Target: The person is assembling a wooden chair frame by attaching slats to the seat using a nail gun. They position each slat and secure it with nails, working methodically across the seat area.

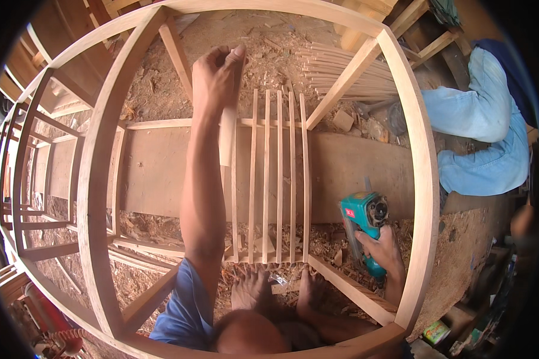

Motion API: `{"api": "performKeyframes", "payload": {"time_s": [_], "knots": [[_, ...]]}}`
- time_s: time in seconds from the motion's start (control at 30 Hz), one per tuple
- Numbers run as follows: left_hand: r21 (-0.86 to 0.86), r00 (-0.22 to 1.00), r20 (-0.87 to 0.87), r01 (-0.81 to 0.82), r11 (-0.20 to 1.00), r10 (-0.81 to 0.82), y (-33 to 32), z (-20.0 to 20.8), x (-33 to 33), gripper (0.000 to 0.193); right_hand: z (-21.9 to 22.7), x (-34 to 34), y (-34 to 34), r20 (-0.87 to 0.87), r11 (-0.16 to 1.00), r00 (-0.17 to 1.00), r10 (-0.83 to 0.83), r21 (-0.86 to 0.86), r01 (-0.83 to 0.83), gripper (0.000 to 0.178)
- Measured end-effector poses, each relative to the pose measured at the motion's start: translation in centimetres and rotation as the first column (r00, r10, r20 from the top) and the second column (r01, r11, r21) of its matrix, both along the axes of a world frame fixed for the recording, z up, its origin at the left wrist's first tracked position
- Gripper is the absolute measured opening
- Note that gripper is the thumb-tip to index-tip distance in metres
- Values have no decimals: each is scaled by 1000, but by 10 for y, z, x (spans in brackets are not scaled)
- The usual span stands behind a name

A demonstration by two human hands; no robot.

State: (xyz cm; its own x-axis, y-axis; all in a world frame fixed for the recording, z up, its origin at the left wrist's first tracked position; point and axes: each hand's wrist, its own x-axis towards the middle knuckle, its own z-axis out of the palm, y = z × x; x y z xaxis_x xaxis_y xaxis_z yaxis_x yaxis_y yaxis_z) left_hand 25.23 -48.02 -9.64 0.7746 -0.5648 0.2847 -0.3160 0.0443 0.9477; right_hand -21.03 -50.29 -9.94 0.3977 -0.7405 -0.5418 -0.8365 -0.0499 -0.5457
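Observation:
My left arm reaches far across a wooden frame. My left hand [217, 75] is closed around a pale wooden slat [227, 134], which is partly hidden behind the wrist and forearm. Beside it stand several thin slats [279, 179], set side by side between two rails of the frame. My right hand [382, 251] grips the handle of a teal nail gun [365, 209], to the right of the slats and inside the frame. Its nose end is hard to make out. A large curved wooden frame [99, 173] surrounds both arms.
A stack of loose slats [341, 69] lies on the ground at the far right. Another person's leg in light blue trousers [479, 119] is at the right. Wood shavings [161, 230] cover the floor. More wooden frames [45, 155] stand at the left. My bare feet [251, 290] are near the front rail.

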Motion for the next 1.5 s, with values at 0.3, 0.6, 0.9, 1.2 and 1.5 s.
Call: {"api": "performKeyframes", "payload": {"time_s": [0.3, 0.6, 0.9, 1.2, 1.5], "knots": [[307, 951, -256, -89, 947, 173, -50, -114, 8, 43, 7, 13, 4, 81, 999, 996, 20, 45, -24, 24], [311, 974, -30, -205, 928, 225, -69, -147, 4, 43, -19, -8, 3, 43, 983, 992, 116, -145, -109, 22], [482, 891, 439, -341, 807, 114, 9, -151, -42, 37, 6, 14, 6, 47, 998, 997, 64, 11, -64, 25], [599, 813, 582, -427, 677, -2, 36, -169, -72, 26, -8, 18, 12, 127, 962, 965, 229, -181, -205, 32], [566, 799, 601, -424, 707, -1, 45, -166, -80, 26, 9, 27, 14, 50, 978, 977, 208, 16, -209, 48]]}}
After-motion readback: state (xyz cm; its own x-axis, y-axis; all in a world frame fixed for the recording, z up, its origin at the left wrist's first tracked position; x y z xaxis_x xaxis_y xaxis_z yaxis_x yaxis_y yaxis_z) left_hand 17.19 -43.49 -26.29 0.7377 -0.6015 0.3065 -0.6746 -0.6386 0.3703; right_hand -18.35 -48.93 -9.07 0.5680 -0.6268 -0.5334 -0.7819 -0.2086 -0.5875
